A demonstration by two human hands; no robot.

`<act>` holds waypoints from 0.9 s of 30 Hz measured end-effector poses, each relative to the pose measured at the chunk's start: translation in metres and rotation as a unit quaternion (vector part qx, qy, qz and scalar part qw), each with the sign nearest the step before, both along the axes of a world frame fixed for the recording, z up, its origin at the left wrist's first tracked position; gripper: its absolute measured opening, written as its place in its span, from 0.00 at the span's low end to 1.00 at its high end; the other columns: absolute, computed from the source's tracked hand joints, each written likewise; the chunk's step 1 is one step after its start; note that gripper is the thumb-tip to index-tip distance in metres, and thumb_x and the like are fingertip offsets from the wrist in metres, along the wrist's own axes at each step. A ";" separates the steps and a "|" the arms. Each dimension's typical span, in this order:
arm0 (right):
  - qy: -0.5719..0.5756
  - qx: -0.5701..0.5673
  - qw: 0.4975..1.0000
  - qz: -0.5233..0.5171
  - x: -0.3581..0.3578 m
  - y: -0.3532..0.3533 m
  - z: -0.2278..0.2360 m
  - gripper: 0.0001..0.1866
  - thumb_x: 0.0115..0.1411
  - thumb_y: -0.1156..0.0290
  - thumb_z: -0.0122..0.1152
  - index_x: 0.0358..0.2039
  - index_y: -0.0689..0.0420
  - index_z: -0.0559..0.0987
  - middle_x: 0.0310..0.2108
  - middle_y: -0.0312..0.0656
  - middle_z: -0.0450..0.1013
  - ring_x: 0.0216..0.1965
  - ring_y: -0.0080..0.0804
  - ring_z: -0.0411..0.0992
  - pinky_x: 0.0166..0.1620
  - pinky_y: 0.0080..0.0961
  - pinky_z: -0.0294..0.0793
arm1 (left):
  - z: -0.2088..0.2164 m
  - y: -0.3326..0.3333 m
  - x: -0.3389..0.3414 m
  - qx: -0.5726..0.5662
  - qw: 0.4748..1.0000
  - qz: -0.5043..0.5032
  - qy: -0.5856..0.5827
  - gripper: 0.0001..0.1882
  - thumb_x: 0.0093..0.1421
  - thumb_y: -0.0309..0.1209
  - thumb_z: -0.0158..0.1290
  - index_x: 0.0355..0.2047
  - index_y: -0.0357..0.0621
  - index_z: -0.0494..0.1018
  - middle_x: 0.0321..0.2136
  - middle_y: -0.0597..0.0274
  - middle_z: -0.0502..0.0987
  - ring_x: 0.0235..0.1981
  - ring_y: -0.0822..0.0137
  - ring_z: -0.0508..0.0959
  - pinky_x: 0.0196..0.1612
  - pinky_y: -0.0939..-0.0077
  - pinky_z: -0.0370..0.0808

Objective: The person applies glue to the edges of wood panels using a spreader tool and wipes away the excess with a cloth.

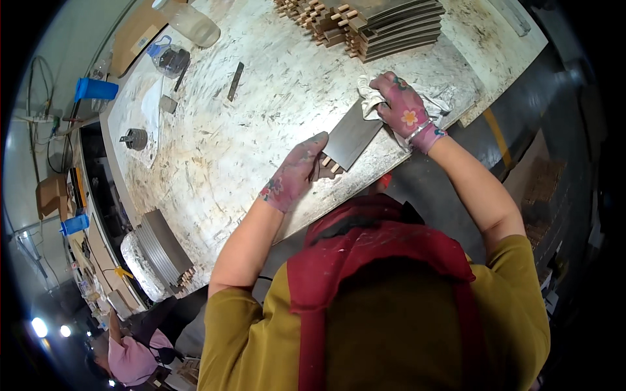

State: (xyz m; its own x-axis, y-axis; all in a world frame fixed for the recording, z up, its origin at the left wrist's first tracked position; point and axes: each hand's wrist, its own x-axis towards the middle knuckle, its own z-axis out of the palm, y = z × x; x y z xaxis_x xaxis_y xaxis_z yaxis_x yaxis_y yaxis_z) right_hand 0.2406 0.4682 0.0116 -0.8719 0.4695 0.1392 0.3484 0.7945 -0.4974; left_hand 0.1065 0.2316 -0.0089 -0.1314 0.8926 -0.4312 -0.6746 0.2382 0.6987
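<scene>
A flat grey-brown panel [354, 137] with short wooden dowels sticking out of its near end lies slantwise at the table's front edge. My left hand [297, 171], in a stained pink glove, grips the panel's left side beside the dowels; its fingertips are partly hidden. At the panel's far right end is my right hand [401, 107], in a flowered pink glove, closed on a crumpled white cloth [369, 98]. Part of that cloth bunches out against the panel's end, and more of it spreads on the table beyond the hand.
A stack of similar dowelled panels [401, 34] stands at the back; another stack [156, 247] sits front left. On the white stained table [222, 150] are a dark flat strip [235, 81], plastic bottles [195, 25] and a dark round container [135, 139]. A person in pink [132, 360] is lower left.
</scene>
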 end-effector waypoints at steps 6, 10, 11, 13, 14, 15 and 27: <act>0.019 0.037 0.999 -0.015 -0.002 -0.011 0.000 0.21 0.48 0.72 0.65 0.45 0.52 0.75 0.46 0.44 0.70 0.46 0.47 0.72 0.49 0.40 0.73 | 0.017 0.017 -0.010 -0.093 0.985 -0.063 0.130 0.22 0.67 0.43 0.50 0.47 0.34 0.72 0.30 0.64 0.76 0.28 0.74 0.75 0.37 0.77 0.77; 0.035 0.040 0.998 -0.018 0.001 -0.009 -0.006 0.21 0.48 0.71 0.65 0.45 0.52 0.75 0.46 0.44 0.70 0.45 0.47 0.72 0.49 0.39 0.73 | 0.032 0.013 -0.011 -0.088 0.982 -0.094 0.139 0.20 0.68 0.39 0.50 0.50 0.32 0.70 0.33 0.63 0.76 0.28 0.73 0.75 0.36 0.76 0.77; 0.038 0.045 0.998 -0.018 0.002 -0.009 -0.008 0.21 0.48 0.71 0.66 0.45 0.52 0.75 0.46 0.44 0.70 0.45 0.47 0.72 0.49 0.39 0.73 | 0.038 0.011 -0.006 -0.087 0.994 -0.042 0.059 0.20 0.67 0.35 0.50 0.52 0.31 0.68 0.34 0.62 0.76 0.29 0.72 0.76 0.36 0.77 0.76; 0.043 0.049 0.998 -0.019 0.001 -0.009 -0.009 0.21 0.48 0.70 0.66 0.45 0.52 0.75 0.46 0.45 0.70 0.45 0.47 0.72 0.49 0.39 0.73 | 0.036 0.011 -0.006 -0.086 0.996 0.009 -0.019 0.20 0.67 0.32 0.51 0.54 0.30 0.66 0.35 0.61 0.76 0.30 0.71 0.76 0.36 0.77 0.76; 0.046 0.050 0.998 -0.019 -0.001 -0.009 -0.010 0.21 0.48 0.70 0.67 0.45 0.51 0.75 0.46 0.44 0.70 0.45 0.47 0.72 0.49 0.39 0.73 | 0.025 0.013 -0.012 -0.085 0.995 -0.027 -0.035 0.22 0.65 0.29 0.52 0.56 0.30 0.64 0.37 0.60 0.76 0.33 0.70 0.77 0.37 0.76 0.76; 0.047 0.051 0.997 -0.016 -0.001 -0.009 -0.010 0.21 0.48 0.69 0.67 0.45 0.51 0.75 0.46 0.44 0.70 0.45 0.47 0.72 0.48 0.38 0.72 | 0.018 0.014 -0.015 -0.084 0.993 -0.061 -0.051 0.25 0.64 0.26 0.53 0.58 0.30 0.61 0.39 0.58 0.76 0.35 0.68 0.78 0.39 0.76 0.75; 0.057 0.029 0.998 -0.015 0.005 -0.008 -0.016 0.23 0.48 0.73 0.64 0.47 0.51 0.74 0.48 0.43 0.69 0.47 0.46 0.71 0.50 0.40 0.71 | 0.010 0.012 0.004 -0.076 0.989 -0.053 0.113 0.24 0.62 0.30 0.58 0.54 0.31 0.65 0.36 0.62 0.76 0.29 0.72 0.75 0.35 0.78 0.73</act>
State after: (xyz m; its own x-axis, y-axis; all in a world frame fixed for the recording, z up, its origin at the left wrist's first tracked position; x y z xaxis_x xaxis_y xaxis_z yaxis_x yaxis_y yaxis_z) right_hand 0.2452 0.4600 -0.0039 -0.8343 0.4837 0.2646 0.3165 0.8132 -0.4884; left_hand 0.1102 0.2438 0.0009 -0.1489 0.8332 -0.5325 -0.4715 0.4136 0.7789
